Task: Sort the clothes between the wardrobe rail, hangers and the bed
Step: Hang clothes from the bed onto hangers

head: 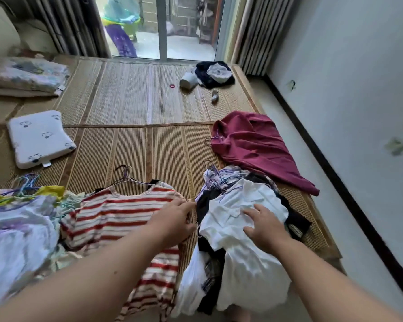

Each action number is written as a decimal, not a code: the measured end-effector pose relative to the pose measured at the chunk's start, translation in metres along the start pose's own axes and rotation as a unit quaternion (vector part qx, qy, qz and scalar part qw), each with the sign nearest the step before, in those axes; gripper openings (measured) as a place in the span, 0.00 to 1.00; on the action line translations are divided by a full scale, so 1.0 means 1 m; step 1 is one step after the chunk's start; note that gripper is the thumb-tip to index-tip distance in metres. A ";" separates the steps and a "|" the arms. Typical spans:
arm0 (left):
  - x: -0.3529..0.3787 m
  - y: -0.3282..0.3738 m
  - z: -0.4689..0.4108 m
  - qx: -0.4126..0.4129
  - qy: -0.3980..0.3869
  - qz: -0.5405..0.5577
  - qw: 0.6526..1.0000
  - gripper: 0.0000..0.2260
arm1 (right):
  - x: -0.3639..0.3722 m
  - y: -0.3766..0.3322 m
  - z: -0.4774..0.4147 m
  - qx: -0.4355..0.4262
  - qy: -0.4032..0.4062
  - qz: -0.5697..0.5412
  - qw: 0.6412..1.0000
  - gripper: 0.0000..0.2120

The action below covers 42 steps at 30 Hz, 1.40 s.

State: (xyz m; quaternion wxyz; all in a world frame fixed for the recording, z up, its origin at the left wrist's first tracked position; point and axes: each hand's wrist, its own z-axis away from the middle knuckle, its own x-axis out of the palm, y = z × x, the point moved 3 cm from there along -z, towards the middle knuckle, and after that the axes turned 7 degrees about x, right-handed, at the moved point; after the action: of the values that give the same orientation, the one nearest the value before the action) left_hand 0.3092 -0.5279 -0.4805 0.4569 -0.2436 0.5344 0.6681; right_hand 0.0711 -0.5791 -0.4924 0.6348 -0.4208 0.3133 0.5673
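Two hands work low on the woven straw bed mat (130, 147). The left hand (175, 219) lies loosely spread on a crumpled red-and-white striped knit shirt (116, 212), and the right hand (263, 228), fingers splayed, presses a soft white cotton garment (242, 196). Beyond lies a rumpled maroon top (254, 145).

- Reaching in from the lower left corner with the bare left arm (86, 277), stretched diagonally up toward the middle.
- Holding the left grip (176, 219) palm down, knuckles up, its fingers (186, 206) loosely extended and pointing right, thumb lying below them.
- Coming in from the lower right with the bare right arm (330, 282), slanted up and to the left.
- Laying the right grip (264, 227) flat, palm down, fingers (254, 216) spread and nearly straight, aimed up-left.
- Set near each other, side by side, not touching; both slack and uncurled.
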 end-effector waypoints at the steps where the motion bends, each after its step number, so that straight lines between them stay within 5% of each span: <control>1: 0.016 0.014 -0.020 -0.018 -0.009 0.008 1.000 0.29 | -0.004 0.023 -0.016 -0.008 -0.010 0.002 1.000 0.26; 10: 0.132 0.079 -0.151 -0.154 -0.069 0.105 0.980 0.31 | -0.027 0.152 -0.160 -0.065 -0.083 0.085 0.991 0.29; 21: 0.186 0.021 -0.231 -0.201 -0.095 0.009 0.975 0.28 | 0.039 0.121 -0.311 -0.182 -0.053 0.044 0.981 0.23; 26: 0.204 -0.014 -0.257 -0.256 -0.069 0.007 0.964 0.37 | 0.076 0.111 -0.376 -0.098 -0.107 0.131 0.981 0.32; 30: 0.216 -0.031 -0.263 -0.284 -0.094 0.045 0.953 0.40 | 0.081 0.110 -0.381 -0.100 -0.033 0.202 0.974 0.22; 37: 0.205 -0.027 -0.244 -0.292 -0.083 0.155 0.940 0.37 | 0.048 0.127 -0.345 -0.162 -0.079 -0.057 0.982 0.06; 42: 0.164 0.003 -0.216 -0.233 -0.006 0.223 0.947 0.06 | -0.009 0.138 -0.304 -0.148 -0.115 -0.204 0.961 0.14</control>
State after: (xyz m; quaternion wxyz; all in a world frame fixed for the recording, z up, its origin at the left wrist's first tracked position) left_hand 0.1955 -0.6729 -0.6795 0.2302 -0.2140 0.4017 0.8601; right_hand -0.0415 -0.8530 -0.6460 0.6992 -0.4971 0.0584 0.5105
